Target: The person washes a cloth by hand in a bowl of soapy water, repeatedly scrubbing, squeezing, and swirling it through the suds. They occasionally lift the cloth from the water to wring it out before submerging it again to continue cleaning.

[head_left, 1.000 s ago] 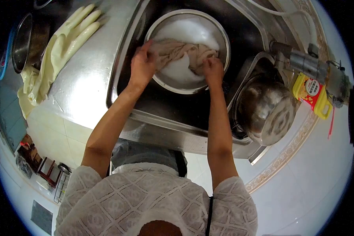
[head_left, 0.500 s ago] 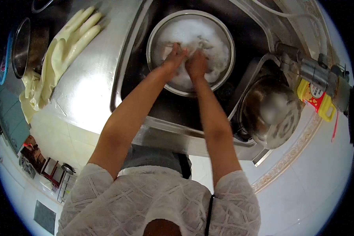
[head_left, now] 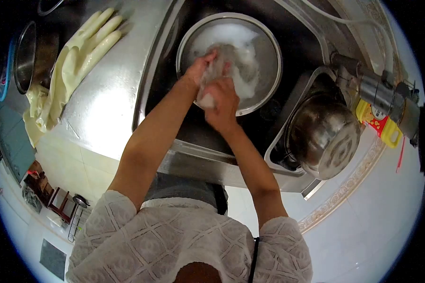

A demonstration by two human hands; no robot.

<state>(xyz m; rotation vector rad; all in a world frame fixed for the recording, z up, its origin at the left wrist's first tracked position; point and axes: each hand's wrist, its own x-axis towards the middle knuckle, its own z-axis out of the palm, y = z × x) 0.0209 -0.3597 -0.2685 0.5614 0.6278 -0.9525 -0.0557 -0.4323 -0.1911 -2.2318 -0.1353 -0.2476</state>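
Over the basin [head_left: 279,61], right hand [head_left: 225,101]: fingers curled around cloth [head_left: 207,100]; left hand [head_left: 197,71]: finger closure indeterminate from blur. Vigorous rubbing could splash suds [head_left: 229,32] outward.

Head view: my only view, worn on the person's head, looking forward and steeply down past the shirt [head_left: 189,240].
Basin [head_left: 267,70]: I see into it from above, a little beyond the middle of my view toward the far side.
Hands: the left hand [head_left: 199,70] and right hand [head_left: 222,101] are within arm's reach of the lens.
Sink [head_left: 293,42]: it runs out of my view on the far side.
Left edge: I catch the gloves [head_left: 73,68] and, lower down, floor [head_left: 61,158].
Right edge: I get the pot [head_left: 323,137] and faucet [head_left: 380,89].
Lens: very wide, bending straight lines, with dark corners.
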